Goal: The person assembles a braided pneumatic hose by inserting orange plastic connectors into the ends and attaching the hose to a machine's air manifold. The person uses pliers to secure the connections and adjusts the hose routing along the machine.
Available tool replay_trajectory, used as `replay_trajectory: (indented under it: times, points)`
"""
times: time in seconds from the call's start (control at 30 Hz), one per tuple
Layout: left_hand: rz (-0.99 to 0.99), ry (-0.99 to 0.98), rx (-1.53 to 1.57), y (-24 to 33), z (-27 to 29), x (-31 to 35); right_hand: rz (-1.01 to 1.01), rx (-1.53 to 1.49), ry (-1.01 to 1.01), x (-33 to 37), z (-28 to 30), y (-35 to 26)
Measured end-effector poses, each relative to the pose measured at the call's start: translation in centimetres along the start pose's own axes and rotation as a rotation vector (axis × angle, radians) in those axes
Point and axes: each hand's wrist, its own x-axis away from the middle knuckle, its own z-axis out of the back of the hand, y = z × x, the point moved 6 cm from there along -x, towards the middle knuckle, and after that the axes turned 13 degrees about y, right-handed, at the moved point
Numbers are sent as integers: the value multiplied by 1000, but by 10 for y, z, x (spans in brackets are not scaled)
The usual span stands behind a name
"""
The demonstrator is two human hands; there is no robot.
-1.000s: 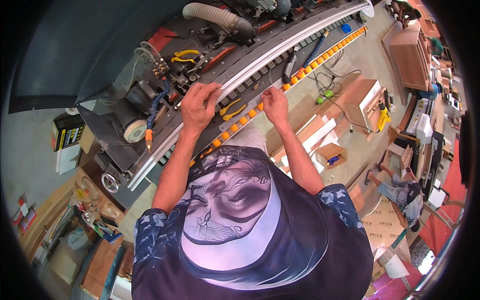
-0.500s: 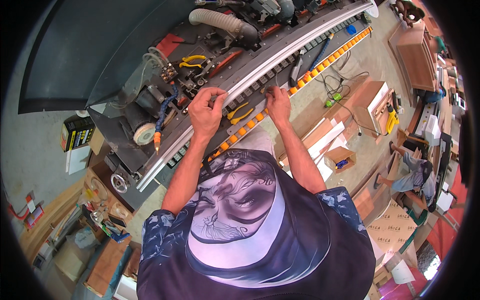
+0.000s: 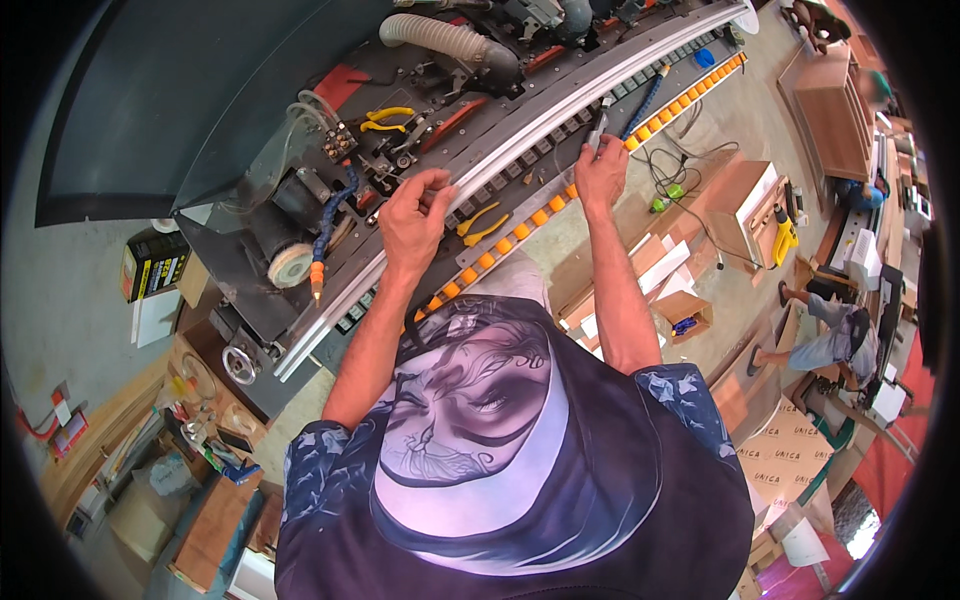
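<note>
My left hand (image 3: 412, 215) rests by the long white-edged rail (image 3: 500, 150) of a machine, its fingers curled into a pinch; whatever lies between them is hidden. Farther right along the front ledge, my right hand (image 3: 603, 172) has closed its fingers around the near end of a grey and black utility knife (image 3: 599, 122). Between the hands, yellow-handled pliers (image 3: 485, 230) lie on the ledge. A blue segmented hose (image 3: 645, 105) lies just right of the knife.
A row of orange rollers (image 3: 520, 230) edges the machine. Behind the rail are another yellow-handled tool (image 3: 388, 118), a ribbed grey hose (image 3: 430, 36) and an orange-tipped blue nozzle (image 3: 317, 275). Cables (image 3: 690, 165) and wooden boxes (image 3: 745, 215) sit on the floor; another person (image 3: 830, 335) is at the right.
My right hand has moved right and away from me, from beside the pliers to the utility knife, and taken hold of it. My left hand has stayed at the rail.
</note>
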Motion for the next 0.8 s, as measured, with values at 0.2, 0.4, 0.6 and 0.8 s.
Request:
replay_trajectory:
  times: [0.2, 0.4, 0.6, 0.8]
  points:
    - [-15, -31, -46, -5, -1, 2, 43, 221, -103, -9, -10, -4]
    - [-291, 9, -154, 3, -1, 3, 21, 275, -201, -24, -20, -10]
    - [-284, 11, -163, 1, -1, 5, -30, 10, 24, -17, -7, 3]
    - [-180, 38, -113, -4, 3, 8, -219, -546, -173, 39, 75, -32]
